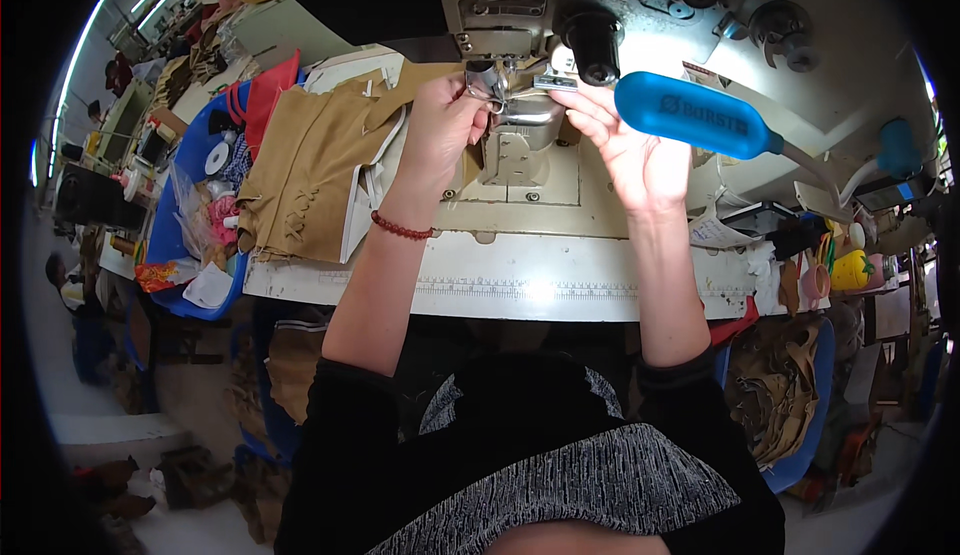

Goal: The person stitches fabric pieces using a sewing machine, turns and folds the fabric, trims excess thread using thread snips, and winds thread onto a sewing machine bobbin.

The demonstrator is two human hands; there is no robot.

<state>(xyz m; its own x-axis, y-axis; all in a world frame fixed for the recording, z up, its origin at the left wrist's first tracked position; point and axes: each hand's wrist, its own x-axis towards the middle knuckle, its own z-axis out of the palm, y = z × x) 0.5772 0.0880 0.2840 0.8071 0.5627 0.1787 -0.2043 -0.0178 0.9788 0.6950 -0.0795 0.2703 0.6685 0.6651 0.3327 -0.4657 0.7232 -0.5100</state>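
At the needle area of the sewing machine [515, 145], my left hand [445, 125] is closed in a pinch against a shiny curved metal piece [487, 80]. What lies between its fingertips is too small to make out. A tan fabric piece [420, 81] runs in behind that hand. From the other side my right hand [635, 150] reaches in palm up, its fingers stretched toward a small metal bar [555, 83] beside the needle area. Its thumb side is partly hidden by a blue lamp head [690, 115]. A red bead bracelet [402, 227] circles my left wrist.
Stacked tan fabric panels [310, 165] lie on the white table [480, 290] at the left. Beyond them a blue tub [170, 225] holds thread spools and bags. Another blue bin [815, 405] with tan pieces stands below right. A yellow item [850, 270] sits at the right edge.
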